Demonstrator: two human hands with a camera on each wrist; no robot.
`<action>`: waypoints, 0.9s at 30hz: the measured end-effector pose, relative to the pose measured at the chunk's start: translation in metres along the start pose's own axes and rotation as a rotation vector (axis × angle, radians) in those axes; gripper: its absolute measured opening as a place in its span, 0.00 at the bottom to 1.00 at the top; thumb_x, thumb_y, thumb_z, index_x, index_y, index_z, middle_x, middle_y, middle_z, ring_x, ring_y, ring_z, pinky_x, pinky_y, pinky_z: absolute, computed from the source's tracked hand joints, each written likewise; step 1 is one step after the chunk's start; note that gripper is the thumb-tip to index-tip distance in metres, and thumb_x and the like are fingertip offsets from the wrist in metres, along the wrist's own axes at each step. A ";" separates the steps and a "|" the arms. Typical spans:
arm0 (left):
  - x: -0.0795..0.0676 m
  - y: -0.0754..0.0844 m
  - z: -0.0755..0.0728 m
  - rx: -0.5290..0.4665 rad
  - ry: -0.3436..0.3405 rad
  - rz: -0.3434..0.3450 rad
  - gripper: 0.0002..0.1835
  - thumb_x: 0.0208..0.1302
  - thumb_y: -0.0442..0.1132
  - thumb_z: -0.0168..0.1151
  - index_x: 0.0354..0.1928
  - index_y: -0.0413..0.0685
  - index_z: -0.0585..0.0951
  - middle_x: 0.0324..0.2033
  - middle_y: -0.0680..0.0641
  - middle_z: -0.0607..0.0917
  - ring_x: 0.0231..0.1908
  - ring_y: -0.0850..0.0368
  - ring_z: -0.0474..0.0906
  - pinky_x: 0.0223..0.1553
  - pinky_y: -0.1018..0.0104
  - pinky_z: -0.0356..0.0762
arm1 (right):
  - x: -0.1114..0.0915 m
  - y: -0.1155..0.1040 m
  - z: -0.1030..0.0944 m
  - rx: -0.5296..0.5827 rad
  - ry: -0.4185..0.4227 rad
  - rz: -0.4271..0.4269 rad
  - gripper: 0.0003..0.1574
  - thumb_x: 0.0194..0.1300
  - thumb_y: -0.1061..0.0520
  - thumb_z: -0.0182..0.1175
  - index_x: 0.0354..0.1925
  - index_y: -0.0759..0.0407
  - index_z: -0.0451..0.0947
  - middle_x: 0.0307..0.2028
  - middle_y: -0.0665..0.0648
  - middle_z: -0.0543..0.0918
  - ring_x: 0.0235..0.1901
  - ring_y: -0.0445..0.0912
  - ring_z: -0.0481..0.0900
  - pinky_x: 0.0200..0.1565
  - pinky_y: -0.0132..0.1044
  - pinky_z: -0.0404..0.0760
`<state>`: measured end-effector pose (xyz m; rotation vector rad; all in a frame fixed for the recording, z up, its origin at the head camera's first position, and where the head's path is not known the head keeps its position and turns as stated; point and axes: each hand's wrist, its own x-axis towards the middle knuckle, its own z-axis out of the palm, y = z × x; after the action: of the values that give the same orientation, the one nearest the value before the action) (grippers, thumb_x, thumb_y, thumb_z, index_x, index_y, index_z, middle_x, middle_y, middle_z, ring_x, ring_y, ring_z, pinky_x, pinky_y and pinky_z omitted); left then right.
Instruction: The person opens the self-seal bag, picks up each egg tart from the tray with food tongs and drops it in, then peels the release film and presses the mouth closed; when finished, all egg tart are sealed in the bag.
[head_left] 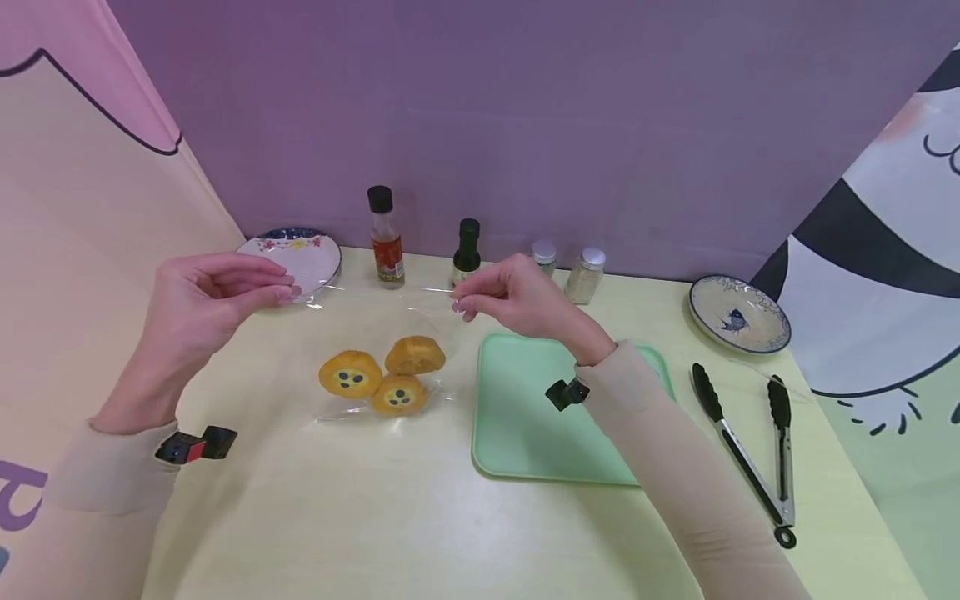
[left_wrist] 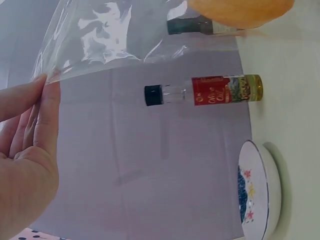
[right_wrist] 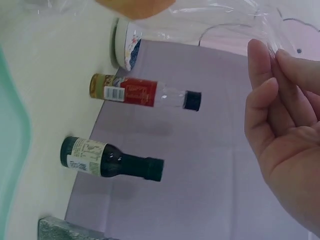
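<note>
A clear plastic bag hangs between my two hands above the table, its upper edge stretched across. Inside it, at the bottom, lie three round yellow-orange buns, two of them showing a pale centre with dark spots. My left hand pinches the bag's upper left corner between thumb and fingers; the left wrist view shows that pinch on the film. At the upper right corner my right hand pinches the bag the same way. Part of one bun shows at the top of the right wrist view.
A green tray lies right of the bag, with black-tipped tongs beyond it. Along the back stand a floral dish, an olive oil bottle, a dark bottle and two shakers. A patterned plate sits far right.
</note>
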<state>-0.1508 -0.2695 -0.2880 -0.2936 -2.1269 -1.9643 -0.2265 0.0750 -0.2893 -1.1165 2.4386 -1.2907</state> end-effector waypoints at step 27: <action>0.019 -0.013 -0.007 0.430 -0.265 -0.323 0.23 0.58 0.36 0.66 0.52 0.31 0.74 0.33 0.51 0.87 0.33 0.58 0.85 0.36 0.69 0.83 | 0.000 0.026 0.026 0.255 -0.168 0.253 0.11 0.64 0.61 0.60 0.43 0.65 0.81 0.31 0.56 0.86 0.31 0.48 0.85 0.31 0.34 0.81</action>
<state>-0.1727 -0.2780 -0.2941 -0.1415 -2.8506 -1.6190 -0.2283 0.0675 -0.3255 -0.7877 2.1394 -1.3211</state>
